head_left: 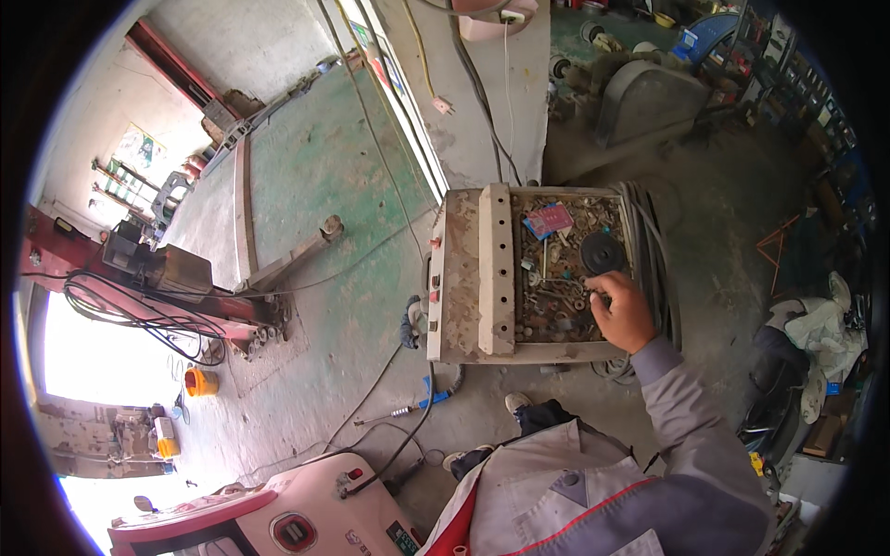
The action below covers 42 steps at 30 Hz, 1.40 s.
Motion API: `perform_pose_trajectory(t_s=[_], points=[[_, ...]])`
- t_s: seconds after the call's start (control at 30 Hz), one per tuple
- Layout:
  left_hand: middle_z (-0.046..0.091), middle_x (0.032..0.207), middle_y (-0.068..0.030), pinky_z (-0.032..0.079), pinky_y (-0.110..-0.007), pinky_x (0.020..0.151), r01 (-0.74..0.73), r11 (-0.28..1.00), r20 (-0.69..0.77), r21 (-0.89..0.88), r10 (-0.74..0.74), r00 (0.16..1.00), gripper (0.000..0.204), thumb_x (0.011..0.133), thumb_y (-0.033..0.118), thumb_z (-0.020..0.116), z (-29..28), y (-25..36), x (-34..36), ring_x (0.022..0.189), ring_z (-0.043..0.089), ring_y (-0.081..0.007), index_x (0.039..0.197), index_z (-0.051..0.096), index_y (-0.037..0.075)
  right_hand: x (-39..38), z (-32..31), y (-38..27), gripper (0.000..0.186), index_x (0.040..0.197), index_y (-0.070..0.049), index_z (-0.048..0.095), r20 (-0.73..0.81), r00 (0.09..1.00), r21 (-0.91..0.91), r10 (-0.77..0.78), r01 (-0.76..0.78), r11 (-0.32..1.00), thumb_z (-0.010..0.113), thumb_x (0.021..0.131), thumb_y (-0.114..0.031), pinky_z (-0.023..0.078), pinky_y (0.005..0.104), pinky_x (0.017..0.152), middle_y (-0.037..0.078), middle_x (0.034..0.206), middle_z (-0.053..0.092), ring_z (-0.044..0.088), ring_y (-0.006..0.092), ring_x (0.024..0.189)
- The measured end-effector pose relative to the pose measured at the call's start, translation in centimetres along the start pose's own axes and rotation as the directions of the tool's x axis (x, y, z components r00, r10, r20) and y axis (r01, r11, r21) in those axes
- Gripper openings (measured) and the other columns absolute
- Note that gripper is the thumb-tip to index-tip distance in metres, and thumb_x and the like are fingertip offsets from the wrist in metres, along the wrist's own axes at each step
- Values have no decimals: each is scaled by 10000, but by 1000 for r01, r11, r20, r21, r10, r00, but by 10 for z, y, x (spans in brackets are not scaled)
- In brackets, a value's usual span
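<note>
My right hand [623, 313] reaches over the right side of a shallow metal tray [565, 352]. Its thumb and fingers are pinched together among loose bolts and nuts [554, 301]; whatever is between the fingertips is too small to make out. Just above my fingers lies a round black disc [603, 253]. Toward the tray's far end rests a pink and blue packet [549, 221] on top of the small hardware. The tray forms part of the top of a worn metal cabinet [461, 278] with red switches on its left side. My left hand does not show.
Coiled dark cables [654, 250] hang along the cabinet's right side. A pale pillar [505, 102] with hanging cords stands behind it. On the floor to the left is a blue-handled tool [434, 398]. A pinkish-white vehicle [311, 510] is close at lower left.
</note>
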<state>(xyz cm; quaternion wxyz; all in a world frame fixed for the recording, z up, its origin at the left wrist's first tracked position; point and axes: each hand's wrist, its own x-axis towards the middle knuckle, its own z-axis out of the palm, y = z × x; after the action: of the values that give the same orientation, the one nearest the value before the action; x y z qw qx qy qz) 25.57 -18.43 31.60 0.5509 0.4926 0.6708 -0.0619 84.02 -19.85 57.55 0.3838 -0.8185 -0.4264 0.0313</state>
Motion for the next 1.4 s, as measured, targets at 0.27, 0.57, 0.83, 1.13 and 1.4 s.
perform_pose_trajectory(t_s=[0.27, 0.57, 0.83, 1.13, 1.4], points=[[697, 834, -106, 524, -306, 667, 22, 999, 34, 41, -23, 999, 186, 933, 155, 636, 9, -12, -13, 711, 640, -162, 994, 651, -20, 2, -23, 27, 140, 1012, -8, 663, -112, 994, 30, 21, -18, 999, 616, 880, -11, 539, 382, 763, 148, 960, 665, 662, 297, 862], [695, 833, -102, 522, -304, 676, 27, 999, 40, 33, -28, 999, 188, 934, 150, 633, 13, -11, -17, 714, 636, -162, 1007, 656, -22, -1, -37, 23, 147, 1030, -17, 666, -71, 997, -12, 5, -6, 1000, 632, 890, -46, 537, 384, 791, 125, 962, 673, 662, 287, 894], [693, 832, -98, 520, -303, 684, 28, 999, 44, 39, -30, 999, 190, 935, 146, 631, 12, -11, -25, 717, 634, -162, 1018, 660, -23, -7, -26, 15, 174, 1033, -31, 667, 33, 998, -19, -60, 60, 998, 667, 869, -90, 524, 408, 825, 120, 963, 671, 642, 318, 934], [690, 830, -93, 517, -301, 692, -36, 993, 40, 111, 32, 999, 193, 936, 141, 628, -10, -66, -18, 720, 630, -162, 1030, 665, -24, -16, -8, 5, 240, 1044, -53, 661, 152, 983, -12, -99, 102, 995, 713, 831, -151, 495, 416, 866, 122, 1000, 645, 602, 331, 972], [698, 829, -87, 518, -301, 686, -331, 937, -32, 115, 337, 941, 251, 942, 187, 644, -63, -5, -23, 720, 638, -157, 1073, 673, -25, -29, 9, 2, 312, 1045, -43, 663, 169, 978, -101, -122, 140, 985, 760, 781, -175, 492, 431, 885, 111, 1008, 614, 585, 319, 972]])
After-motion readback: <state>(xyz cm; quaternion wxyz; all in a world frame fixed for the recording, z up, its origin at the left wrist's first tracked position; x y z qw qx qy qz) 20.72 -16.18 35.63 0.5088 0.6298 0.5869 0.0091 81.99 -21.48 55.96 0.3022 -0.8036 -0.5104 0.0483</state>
